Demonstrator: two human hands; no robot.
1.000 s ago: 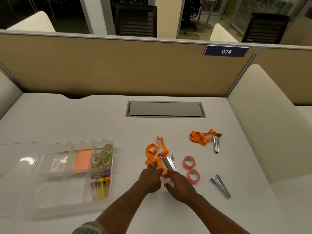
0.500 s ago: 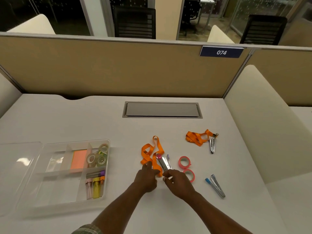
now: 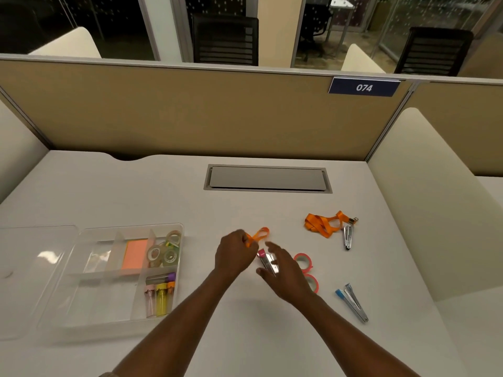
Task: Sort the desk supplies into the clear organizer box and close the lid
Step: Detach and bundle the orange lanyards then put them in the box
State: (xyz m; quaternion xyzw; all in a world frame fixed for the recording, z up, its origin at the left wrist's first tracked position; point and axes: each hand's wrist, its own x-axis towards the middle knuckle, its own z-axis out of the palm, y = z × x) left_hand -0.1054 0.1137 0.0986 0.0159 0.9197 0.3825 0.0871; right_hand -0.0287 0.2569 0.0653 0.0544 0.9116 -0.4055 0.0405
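My left grip [image 3: 235,257] is curled round the lanyard [image 3: 258,235] at centre frame. My right grip [image 3: 285,273] spreads over the pink stapler [image 3: 268,263]; holding it or not, I cannot tell. The box [image 3: 109,303] sits lower left.

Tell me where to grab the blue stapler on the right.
Come from above and pinch the blue stapler across its long sides, mid-body. It lies flat and slanted on the desk, free on both sides; its blue end splays into two arms, a poorer hold.
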